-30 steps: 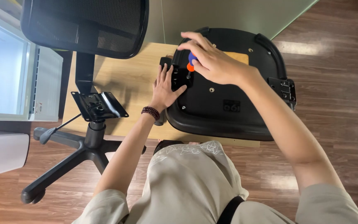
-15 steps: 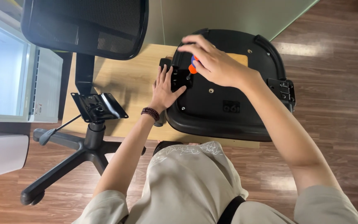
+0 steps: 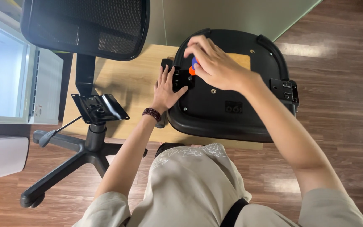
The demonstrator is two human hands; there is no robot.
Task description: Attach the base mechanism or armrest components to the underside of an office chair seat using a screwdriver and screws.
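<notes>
A: The right hand (image 3: 215,63) is closed round an orange-and-blue-handled screwdriver (image 3: 192,67), standing on the upturned black plastic chair seat (image 3: 232,113) at its far-left corner.

B: And the left hand (image 3: 167,88)?

A: Open, pressed flat on the black metal bracket (image 3: 181,78). If it shifts, the tip might slip out and gouge the plastic.

Both arms are stretched forward, hands close together.

The left hand (image 3: 166,89) is laid flat, palm down, fingers spread, a bead bracelet worn at the wrist. The right hand (image 3: 213,65) is held just beside and above it, fingers curled in a pinch, wrist bent, forearm angled in from the right.
</notes>
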